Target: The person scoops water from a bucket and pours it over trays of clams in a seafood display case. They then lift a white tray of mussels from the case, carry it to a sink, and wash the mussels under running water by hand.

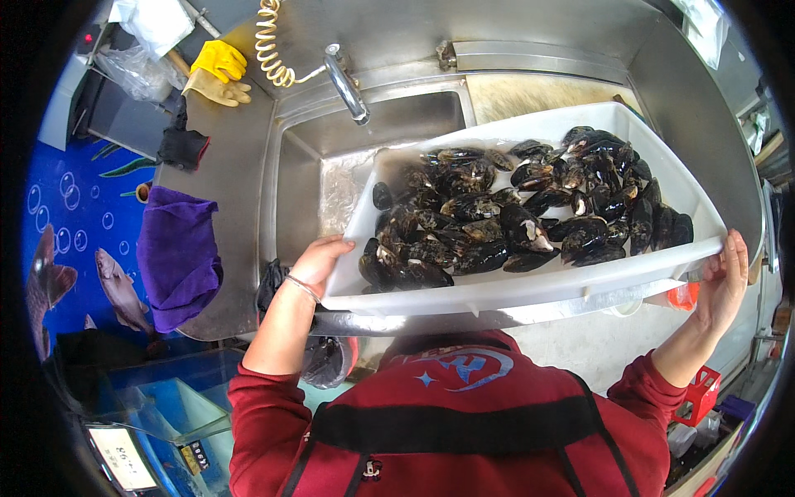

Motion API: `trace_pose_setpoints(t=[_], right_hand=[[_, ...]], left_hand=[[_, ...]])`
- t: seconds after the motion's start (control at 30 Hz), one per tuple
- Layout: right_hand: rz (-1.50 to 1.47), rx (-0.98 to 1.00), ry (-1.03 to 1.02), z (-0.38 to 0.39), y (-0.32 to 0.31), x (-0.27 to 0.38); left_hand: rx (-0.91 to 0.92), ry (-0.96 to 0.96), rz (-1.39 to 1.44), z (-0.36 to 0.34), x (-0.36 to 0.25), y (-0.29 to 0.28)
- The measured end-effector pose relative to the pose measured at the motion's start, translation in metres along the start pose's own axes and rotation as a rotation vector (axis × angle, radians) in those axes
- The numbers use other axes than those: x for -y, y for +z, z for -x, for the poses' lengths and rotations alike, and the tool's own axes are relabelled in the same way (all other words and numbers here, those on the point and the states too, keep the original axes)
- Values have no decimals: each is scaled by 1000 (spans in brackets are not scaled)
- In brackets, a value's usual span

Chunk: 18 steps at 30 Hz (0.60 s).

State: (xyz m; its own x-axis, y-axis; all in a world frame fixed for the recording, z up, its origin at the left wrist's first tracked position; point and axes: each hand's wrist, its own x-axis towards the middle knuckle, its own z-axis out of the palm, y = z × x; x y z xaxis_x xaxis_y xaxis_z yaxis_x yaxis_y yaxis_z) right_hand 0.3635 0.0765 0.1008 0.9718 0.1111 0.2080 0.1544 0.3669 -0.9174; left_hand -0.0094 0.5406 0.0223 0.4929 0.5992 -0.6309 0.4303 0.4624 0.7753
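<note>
A long white plastic tray (397, 300) full of black mussels (480, 211) is held slightly tilted across the steel sink counter. My left hand (321, 261) grips its near left corner, thumb over the rim and the other fingers mostly hidden. At the near right corner, my right hand (722, 282) holds the tray's edge, fingers up along its outside. The mussels lie heaped over most of the tray floor, wet and shiny. The tray's left end overhangs the sink basin (331, 178), and its far side covers part of a pale cutting board (538, 93).
A chrome faucet (346, 87) with a coiled cream hose (269, 45) rises behind the basin. Yellow rubber gloves (219, 60), a dark glove (182, 147) and a purple cloth (178, 257) hang over the counter's left edge. Blue glass tanks (182, 410) stand at lower left, a red crate (700, 396) at lower right.
</note>
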Motion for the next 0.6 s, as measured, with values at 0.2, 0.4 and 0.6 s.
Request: trace_pose_setpoints(t=[0.2, 0.4, 0.6], right_hand=[[12, 37, -19, -3, 8, 5], [36, 54, -32, -2, 12, 11], [27, 92, -28, -3, 23, 17]], left_hand=[[19, -9, -2, -1, -5, 2], [49, -51, -57, -3, -14, 3], [59, -52, -91, -12, -11, -5]])
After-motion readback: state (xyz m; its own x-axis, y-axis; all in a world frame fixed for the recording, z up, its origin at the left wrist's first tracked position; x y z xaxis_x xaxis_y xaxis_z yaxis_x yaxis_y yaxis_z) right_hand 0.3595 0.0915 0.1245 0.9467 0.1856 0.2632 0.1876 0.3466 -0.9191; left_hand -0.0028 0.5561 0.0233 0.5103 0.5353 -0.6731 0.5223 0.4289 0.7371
